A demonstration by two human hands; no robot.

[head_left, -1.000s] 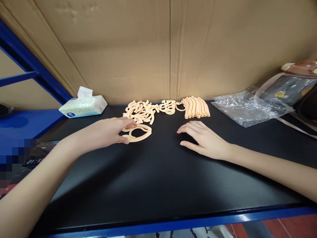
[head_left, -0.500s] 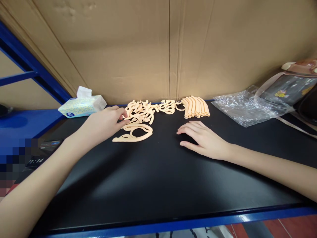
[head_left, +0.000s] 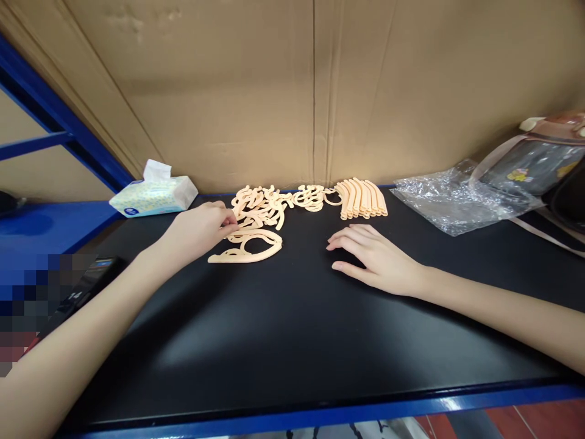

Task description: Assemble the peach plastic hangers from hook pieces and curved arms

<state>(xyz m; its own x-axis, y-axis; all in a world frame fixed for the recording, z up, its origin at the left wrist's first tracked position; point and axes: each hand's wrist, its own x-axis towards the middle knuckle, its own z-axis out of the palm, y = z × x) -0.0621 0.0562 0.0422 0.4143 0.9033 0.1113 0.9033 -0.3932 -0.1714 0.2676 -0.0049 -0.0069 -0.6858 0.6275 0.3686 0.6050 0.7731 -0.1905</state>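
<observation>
My left hand [head_left: 203, 225] is at the left edge of a loose pile of peach plastic hanger parts [head_left: 260, 204]. Its thumb and fingers are pinched together there, and what lies between the fingertips is hidden. Just below the fingertips lies a folding hanger [head_left: 265, 249] in the same peach plastic, partly covered by the hand. My right hand [head_left: 375, 259] rests on the black table with fingers apart, holding nothing. Beyond it stands a neat row of curved peach hanger arms [head_left: 362, 198]. Small peach hook pieces [head_left: 309, 197] lie between the pile and the row.
A tissue pack [head_left: 153, 196] sits at the back left, and a phone-like black device [head_left: 94, 280] lies by my left forearm. At the right are a clear plastic bag [head_left: 457, 198] and a strapped bottle [head_left: 525, 161]. Cardboard [head_left: 256, 91] lines the back of the black table [head_left: 292, 341].
My left hand's fingers have closed from a looser curl into a pinch and dipped slightly at the pile's edge. My right hand has stayed in place.
</observation>
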